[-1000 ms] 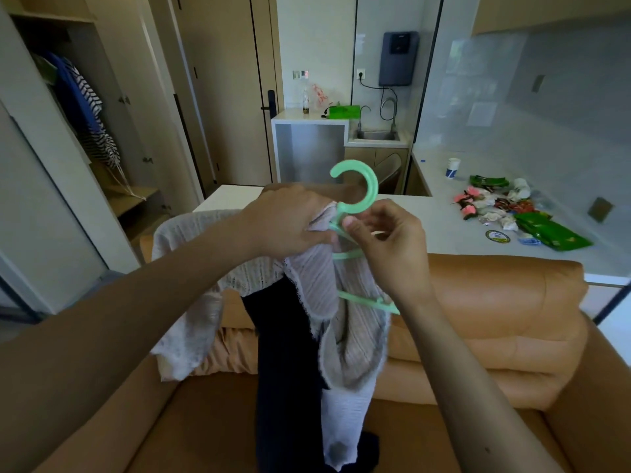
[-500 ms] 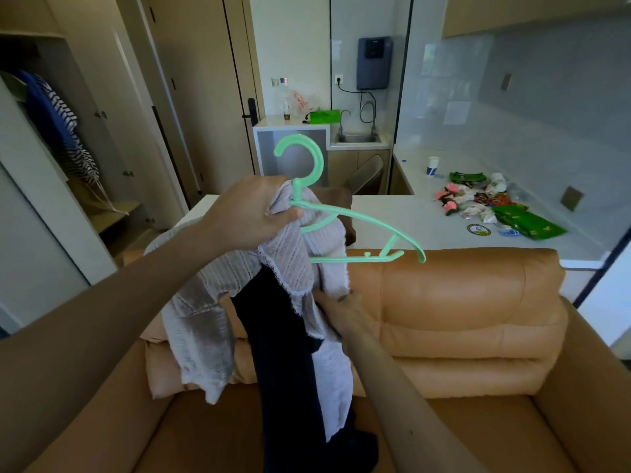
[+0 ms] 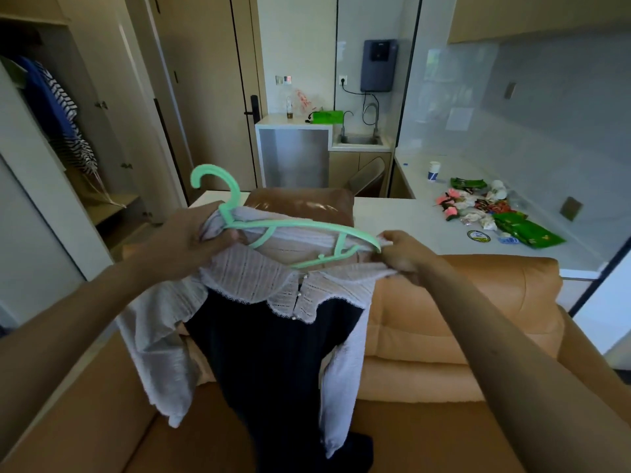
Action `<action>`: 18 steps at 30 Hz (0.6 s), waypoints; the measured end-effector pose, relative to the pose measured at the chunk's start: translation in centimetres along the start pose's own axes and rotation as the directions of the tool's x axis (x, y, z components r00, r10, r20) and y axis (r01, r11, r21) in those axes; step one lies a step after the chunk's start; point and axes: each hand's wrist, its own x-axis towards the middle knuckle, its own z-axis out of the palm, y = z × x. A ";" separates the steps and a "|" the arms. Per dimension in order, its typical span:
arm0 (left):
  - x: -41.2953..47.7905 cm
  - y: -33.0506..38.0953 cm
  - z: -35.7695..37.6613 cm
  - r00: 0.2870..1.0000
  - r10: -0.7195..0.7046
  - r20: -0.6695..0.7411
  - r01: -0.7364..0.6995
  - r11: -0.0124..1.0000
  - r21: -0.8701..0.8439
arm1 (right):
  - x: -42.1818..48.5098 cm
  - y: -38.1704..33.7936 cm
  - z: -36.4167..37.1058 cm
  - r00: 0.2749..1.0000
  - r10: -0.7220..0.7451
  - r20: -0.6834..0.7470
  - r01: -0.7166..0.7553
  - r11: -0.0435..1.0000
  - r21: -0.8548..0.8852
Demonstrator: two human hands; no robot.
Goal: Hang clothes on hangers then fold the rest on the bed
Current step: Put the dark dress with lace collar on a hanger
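Observation:
A mint green plastic hanger [image 3: 300, 230] is held in front of me over the sofa, hook up and to the left. A garment with a white lace collar, pale sleeves and a dark navy body [image 3: 273, 343] hangs beneath it. My left hand [image 3: 191, 240] grips the garment's left shoulder bunched together with the hanger's neck. My right hand [image 3: 401, 252] pinches the garment's right shoulder at the hanger's right tip. The collar spreads open between my hands, and the hanger's left arm is hidden in the cloth.
A tan leather sofa [image 3: 461, 319] lies below, with a brown cushion [image 3: 300, 206] behind the hanger. A white counter [image 3: 403, 220] carries snack packets [image 3: 495, 213] and a cup. An open wardrobe with a striped garment [image 3: 65, 121] stands at the left.
My right hand came up from the garment's middle and took its right shoulder at the hanger's right tip. The collar is now spread wide and the hanger lies flatter.

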 end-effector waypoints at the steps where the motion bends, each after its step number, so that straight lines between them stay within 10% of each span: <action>1: -0.3 -0.3 0.1 1.000 -0.019 -0.001 0.019 1.000 -0.025 | -0.3 -0.7 -0.9 0.999 -0.029 0.019 0.029 1.000 0.012; 10: -0.5 -3.7 -0.3 0.992 -0.037 0.124 -0.001 0.956 0.293 | -3.2 -5.1 -3.3 0.987 -0.148 0.058 0.152 0.986 -0.075; 18: 2.3 -0.6 3.8 0.999 0.024 0.041 -0.030 0.986 0.165 | -4.3 -12.9 -0.8 0.978 -0.189 0.093 0.173 0.972 0.157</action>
